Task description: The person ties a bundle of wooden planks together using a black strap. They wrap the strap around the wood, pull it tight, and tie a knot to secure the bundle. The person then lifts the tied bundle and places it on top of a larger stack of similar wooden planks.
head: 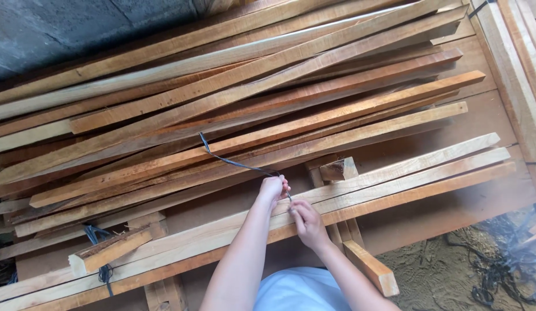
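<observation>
A thin dark cord (233, 163) runs from between the stacked wooden slats (262, 98) down to my hands. My left hand (273, 188) is closed on the cord's near end, pulling it taut. Just to its right, my right hand (308, 222) pinches the same cord end with its fingertips, resting over a bundle of three long slats (417, 173) at the front of the pile. Both forearms reach up from the bottom of the head view.
Long rough-sawn slats lie in a loose heap across a wooden platform (481, 115). A short wood block (339, 169) sits by the hands. More dark cord (101, 270) binds the front bundle at left. Dirt floor with tangled cords (498, 270) lies at right.
</observation>
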